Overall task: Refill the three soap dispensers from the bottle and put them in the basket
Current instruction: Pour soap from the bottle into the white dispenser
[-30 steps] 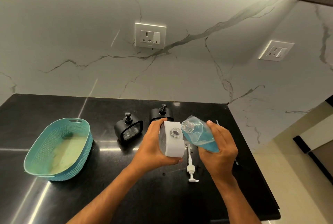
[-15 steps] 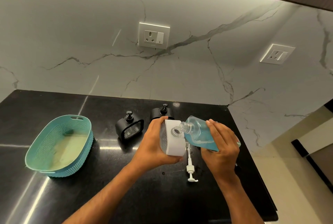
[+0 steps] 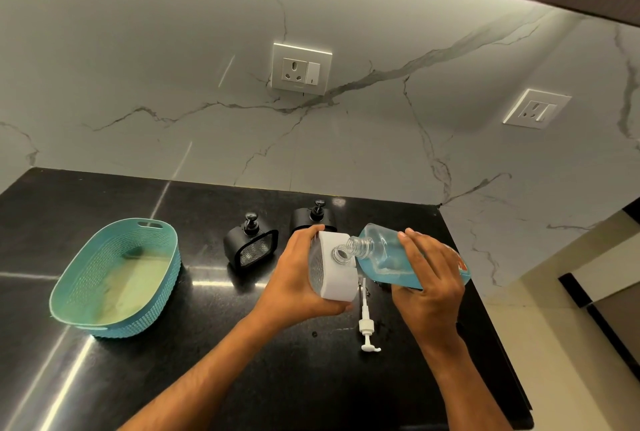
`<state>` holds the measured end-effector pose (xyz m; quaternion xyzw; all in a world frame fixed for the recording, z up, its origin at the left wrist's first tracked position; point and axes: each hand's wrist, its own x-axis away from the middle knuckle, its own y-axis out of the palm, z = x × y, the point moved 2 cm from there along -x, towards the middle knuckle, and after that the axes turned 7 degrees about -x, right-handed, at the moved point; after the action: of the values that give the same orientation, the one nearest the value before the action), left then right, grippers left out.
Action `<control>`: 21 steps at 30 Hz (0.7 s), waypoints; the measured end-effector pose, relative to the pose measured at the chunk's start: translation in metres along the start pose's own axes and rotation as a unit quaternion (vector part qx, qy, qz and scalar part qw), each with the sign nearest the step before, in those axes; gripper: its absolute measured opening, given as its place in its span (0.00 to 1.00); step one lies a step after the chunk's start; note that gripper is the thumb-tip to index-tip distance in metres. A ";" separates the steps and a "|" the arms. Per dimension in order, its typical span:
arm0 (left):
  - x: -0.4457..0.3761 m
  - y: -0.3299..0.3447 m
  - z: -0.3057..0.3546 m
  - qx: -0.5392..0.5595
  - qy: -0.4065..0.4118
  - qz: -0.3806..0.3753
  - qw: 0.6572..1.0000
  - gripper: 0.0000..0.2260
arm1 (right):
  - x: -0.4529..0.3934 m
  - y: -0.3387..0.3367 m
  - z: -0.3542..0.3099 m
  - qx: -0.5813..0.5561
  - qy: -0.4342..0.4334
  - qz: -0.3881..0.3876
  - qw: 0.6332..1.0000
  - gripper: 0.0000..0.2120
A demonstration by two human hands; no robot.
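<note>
My left hand (image 3: 294, 278) grips a white soap dispenser (image 3: 337, 278) with its pump off and its round opening facing up. My right hand (image 3: 429, 278) holds a clear bottle of blue liquid (image 3: 384, 257), tipped on its side, with its threaded neck touching the dispenser's opening. Two black dispensers with pumps stand on the counter behind: one (image 3: 251, 247) to the left, one (image 3: 313, 219) partly hidden by my left hand. The teal woven basket (image 3: 86, 319) sits at the left with nothing in it.
A white pump head with its tube (image 3: 367, 326) lies on the black counter (image 3: 173, 378) under my hands. The counter ends at the right at a drop to the floor. A marble wall with two sockets rises behind.
The bottle has tipped lower and its neck has come up to the dispenser's opening. My left hand keeps the white dispenser in the same place.
</note>
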<state>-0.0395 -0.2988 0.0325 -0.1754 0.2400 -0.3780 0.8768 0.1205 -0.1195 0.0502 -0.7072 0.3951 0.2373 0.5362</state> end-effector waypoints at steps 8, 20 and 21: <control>-0.001 0.000 -0.001 -0.002 0.000 0.001 1.000 0.50 | -0.004 -0.001 0.000 0.014 0.003 -0.003 1.000 0.34; -0.002 0.002 -0.003 -0.002 -0.007 -0.005 1.000 0.51 | -0.007 -0.004 -0.002 0.025 -0.006 -0.004 1.000 0.34; -0.002 0.002 -0.003 -0.003 -0.007 -0.005 1.000 0.51 | -0.007 -0.004 -0.001 0.026 -0.005 -0.004 1.000 0.34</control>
<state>-0.0411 -0.2965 0.0297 -0.1814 0.2344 -0.3804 0.8760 0.1191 -0.1182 0.0583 -0.6937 0.3953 0.2283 0.5571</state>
